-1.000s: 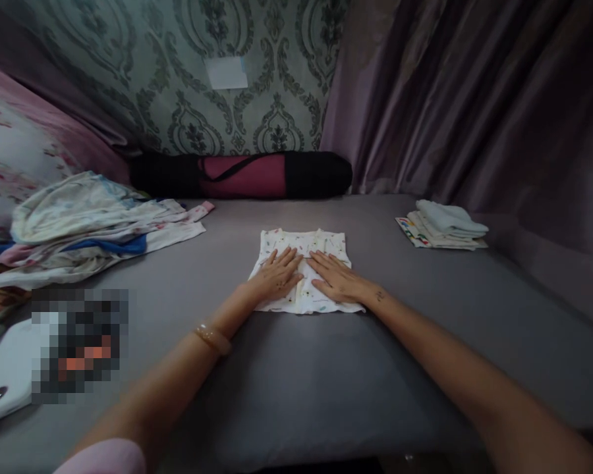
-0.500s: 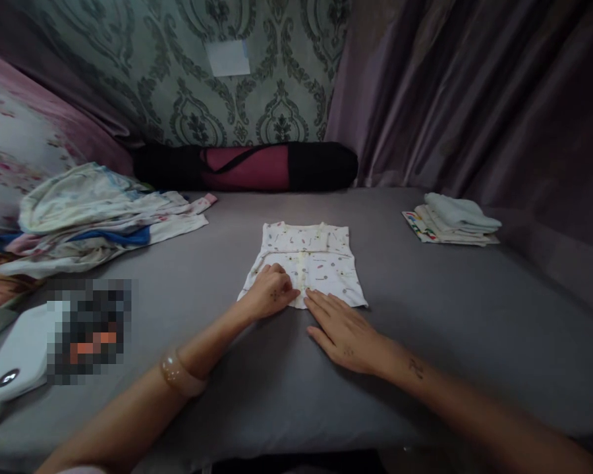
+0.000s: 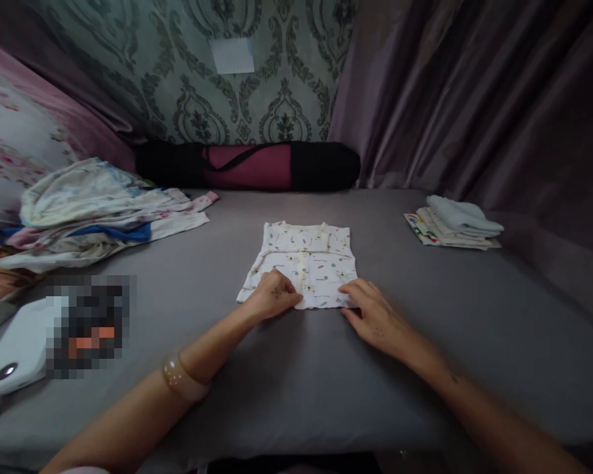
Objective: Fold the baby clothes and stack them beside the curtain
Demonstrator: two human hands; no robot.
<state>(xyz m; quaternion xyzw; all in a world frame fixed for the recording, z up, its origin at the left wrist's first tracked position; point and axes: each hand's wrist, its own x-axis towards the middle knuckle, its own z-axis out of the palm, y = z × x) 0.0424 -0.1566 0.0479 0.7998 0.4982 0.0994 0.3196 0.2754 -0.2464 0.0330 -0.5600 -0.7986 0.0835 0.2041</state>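
A small white printed baby garment [image 3: 304,257] lies flat in the middle of the grey bed sheet [image 3: 296,368]. My left hand [image 3: 274,296] rests on its near left hem with the fingers curled round the edge. My right hand [image 3: 373,316] sits at the near right corner, fingertips pinching the hem. A pale bangle is on my left wrist.
A heap of unfolded clothes [image 3: 89,210] lies at the left. A small stack of folded clothes [image 3: 454,222] sits at the right. A black and maroon roll bag [image 3: 250,164] lies along the wall. A white device [image 3: 10,355] is at the near left. Curtains hang on the right.
Both hands slid from the garment's middle down to its near edge. The right hand then moved right to the near right corner, and the left fingers curled.
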